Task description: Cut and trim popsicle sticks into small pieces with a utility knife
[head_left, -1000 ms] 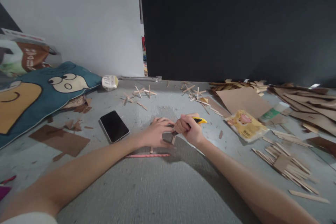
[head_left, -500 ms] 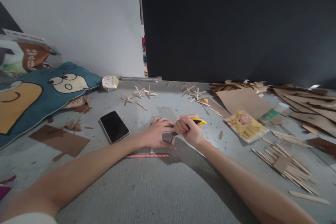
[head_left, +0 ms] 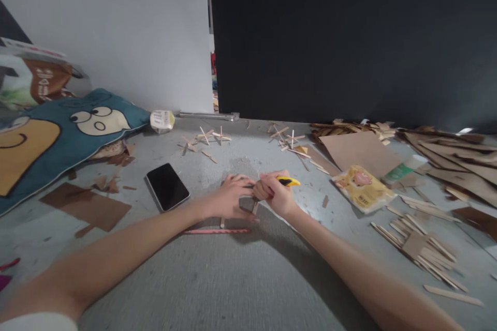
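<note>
My right hand (head_left: 276, 194) is closed round a yellow-handled utility knife (head_left: 288, 181), its blade end pointing down at a small wooden stick (head_left: 255, 206) on the grey floor. My left hand (head_left: 231, 196) lies just left of it, fingers curled and pressing down on the stick where the knife meets it. A thin pink stick (head_left: 216, 230) lies on the floor just below both hands.
A black phone (head_left: 167, 186) lies left of my hands. A teal cartoon cushion (head_left: 58, 139) and brown cardboard scraps (head_left: 86, 207) sit further left. On the right are a yellow snack packet (head_left: 363, 187), cardboard sheets (head_left: 359, 147) and piled wooden sticks (head_left: 421, 248). Stick crosses (head_left: 212, 137) lie near the dark wall.
Both hands stay almost in place; the knife's yellow end has tilted slightly left and down. The view has shifted a little.
</note>
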